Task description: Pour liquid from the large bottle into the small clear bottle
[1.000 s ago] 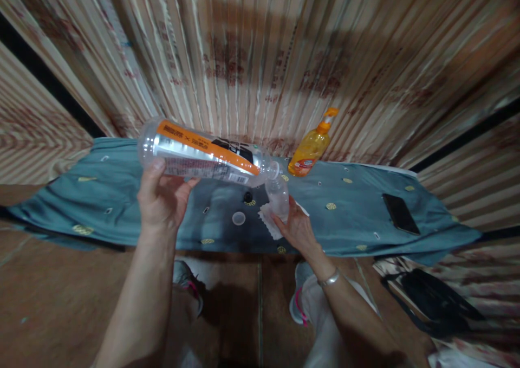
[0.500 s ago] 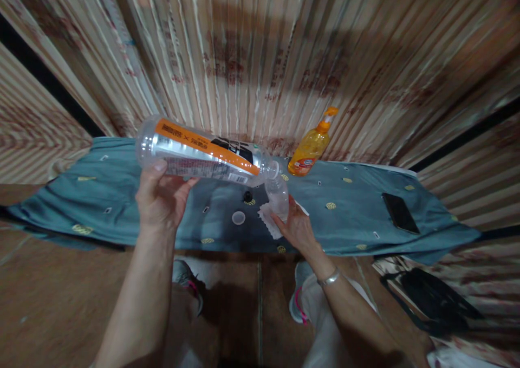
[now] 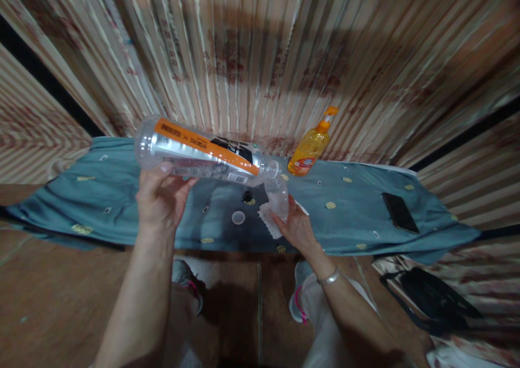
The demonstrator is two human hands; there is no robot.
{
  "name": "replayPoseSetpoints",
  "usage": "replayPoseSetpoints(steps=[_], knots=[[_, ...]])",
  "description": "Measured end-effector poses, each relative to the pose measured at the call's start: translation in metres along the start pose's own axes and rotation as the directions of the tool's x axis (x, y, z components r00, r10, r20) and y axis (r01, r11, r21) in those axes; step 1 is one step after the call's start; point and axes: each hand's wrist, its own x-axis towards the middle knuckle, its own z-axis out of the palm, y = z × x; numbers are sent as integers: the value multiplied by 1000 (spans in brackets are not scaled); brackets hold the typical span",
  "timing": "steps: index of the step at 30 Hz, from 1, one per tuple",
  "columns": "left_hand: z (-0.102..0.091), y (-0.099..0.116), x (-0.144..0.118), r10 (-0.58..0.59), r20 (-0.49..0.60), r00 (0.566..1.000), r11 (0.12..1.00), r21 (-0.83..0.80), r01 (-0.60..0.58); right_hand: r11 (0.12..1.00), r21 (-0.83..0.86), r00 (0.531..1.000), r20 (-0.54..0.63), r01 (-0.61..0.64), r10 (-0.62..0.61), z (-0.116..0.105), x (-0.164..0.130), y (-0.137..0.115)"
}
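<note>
My left hand (image 3: 162,197) is closed around the lower part of a large clear plastic bottle (image 3: 203,152) with an orange and silver label. The bottle lies tilted in the air, its mouth lower and to the right. That mouth meets the neck of a small clear bottle (image 3: 277,197); whether liquid passes between them is too faint to tell. My right hand (image 3: 298,224) grips the small bottle, with a white cloth or tissue (image 3: 268,221) around its base. Below the large bottle, a small black cap (image 3: 248,196) and a round translucent lid (image 3: 238,217) lie on the cloth.
A yellow pump bottle (image 3: 309,151) with an orange top stands at the table's back edge. A black phone (image 3: 400,212) lies at the right on the teal tablecloth (image 3: 349,232). Striped curtains (image 3: 252,59) hang behind. A black bag (image 3: 434,297) sits on the floor at right.
Almost nothing differs. Both hands hold the two bottles mouth to mouth as before, and the large bottle has shifted very slightly.
</note>
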Motion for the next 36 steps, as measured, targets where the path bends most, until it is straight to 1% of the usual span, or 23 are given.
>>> replayPoseSetpoints(steps=[8,13,18,23,31,36], knots=[[1,0,0,-16,-44,999,1000,-19,16,1000,5,1000,-22,-8,8,0,0,-1],[0,-1,1,-17,-14,1000,1000,-17,17,1000,10,1000,-13,-14,14,1,0,-1],[-3,-1,2,-25,-22,999,999,-24,25,1000,-1,1000,-4,-5,5,0,0,0],[-6,-1,3,-13,19,1000,1000,-3,13,1000,-8,1000,-3,4,-4,-1,0,1],[-3,-2,2,-12,-17,1000,1000,-10,12,1000,-6,1000,-11,5,-5,0,0,0],[-6,-3,3,0,13,1000,1000,10,0,1000,-17,1000,9,-2,2,1,-1,1]])
